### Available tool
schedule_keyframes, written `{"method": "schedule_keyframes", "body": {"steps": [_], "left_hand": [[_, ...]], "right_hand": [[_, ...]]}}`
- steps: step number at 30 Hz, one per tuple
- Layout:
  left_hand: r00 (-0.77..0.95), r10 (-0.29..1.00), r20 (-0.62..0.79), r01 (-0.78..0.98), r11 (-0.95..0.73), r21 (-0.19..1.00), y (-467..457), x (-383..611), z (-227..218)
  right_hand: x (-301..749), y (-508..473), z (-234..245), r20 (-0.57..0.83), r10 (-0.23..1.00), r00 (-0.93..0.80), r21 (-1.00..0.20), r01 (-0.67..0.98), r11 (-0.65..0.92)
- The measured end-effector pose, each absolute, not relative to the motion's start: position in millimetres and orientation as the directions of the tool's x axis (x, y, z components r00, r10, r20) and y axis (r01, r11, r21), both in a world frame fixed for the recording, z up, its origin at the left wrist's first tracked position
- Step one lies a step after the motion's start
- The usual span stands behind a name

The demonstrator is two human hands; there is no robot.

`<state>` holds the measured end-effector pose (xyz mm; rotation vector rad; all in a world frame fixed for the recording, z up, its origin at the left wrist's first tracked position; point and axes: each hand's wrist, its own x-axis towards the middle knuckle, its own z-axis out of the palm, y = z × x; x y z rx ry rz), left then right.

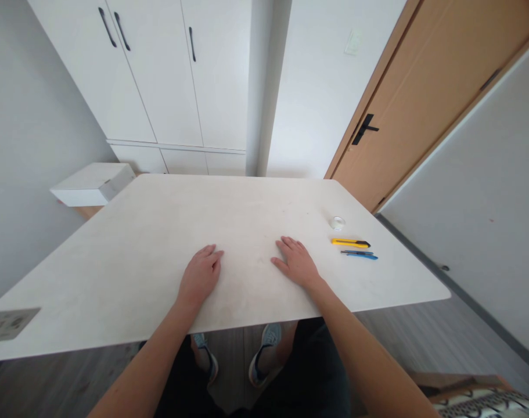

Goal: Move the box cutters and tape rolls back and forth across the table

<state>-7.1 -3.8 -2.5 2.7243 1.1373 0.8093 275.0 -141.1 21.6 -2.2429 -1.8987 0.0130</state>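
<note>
I have both hands flat on the bench (137, 244), palms down, near its front edge. My left hand (201, 273) rests left of centre with the fingers (212, 252) stretched forward, lying close together and holding nothing. My right hand (297, 262) lies a little to the right of it, well apart from it, fingers (288, 242) likewise straight, slightly spread and empty. Both forearms come up from the near edge of the bench.

Nearest my right hand, just to its right, lies a yellow knife (350, 242) with a black tip, its length running left to right. Just nearer to me than it lies a blue knife (359, 254), slimmer, set almost parallel to the yellow one. Neither touches my hand. Farther back, beyond the yellow knife, sits a small clear roll of tape (337, 222), lying flat.

I count two knives, one roll of tape and two hands. A grey label (7, 324) is stuck at the near left corner of the bench.
</note>
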Motion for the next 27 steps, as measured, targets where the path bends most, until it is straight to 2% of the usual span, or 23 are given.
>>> {"method": "schedule_keyframes", "body": {"steps": [27], "left_hand": [[0.577,0.693,0.432,0.648,-0.711,0.275,-4.4,-7.2,-2.2]], "right_hand": [[274.8,-141.7,23.3,0.115,0.978,0.171,-0.159,0.976,-0.152]]}}
